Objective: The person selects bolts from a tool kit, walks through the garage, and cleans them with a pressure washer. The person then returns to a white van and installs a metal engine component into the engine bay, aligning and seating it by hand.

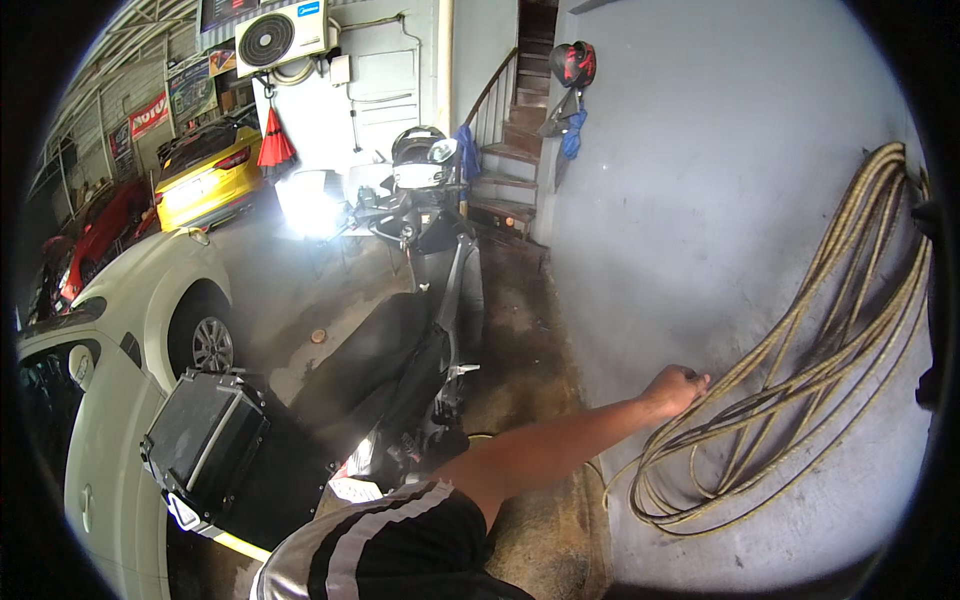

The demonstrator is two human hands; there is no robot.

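Note:
My right hand (681,392) reaches out to the wall at the right, its fingers curled right beside a looped yellowish hose (824,312) hanging there; whether they grip a strand or anything else I cannot make out. My left hand is out of view. My arm passes over the rear of a black scooter (445,310) fitted with a large black top box (215,440). A black-and-white helmet (420,172) rests at the scooter's front.
A white car (115,410) flanks the scooter; a yellow car (208,182) and red car (92,235) stand behind. A narrow wooden staircase (508,178) rises at the back beside the grey wall (710,170). A red-and-black helmet (570,62) hangs there. An outdoor cooling unit (290,38) is mounted high.

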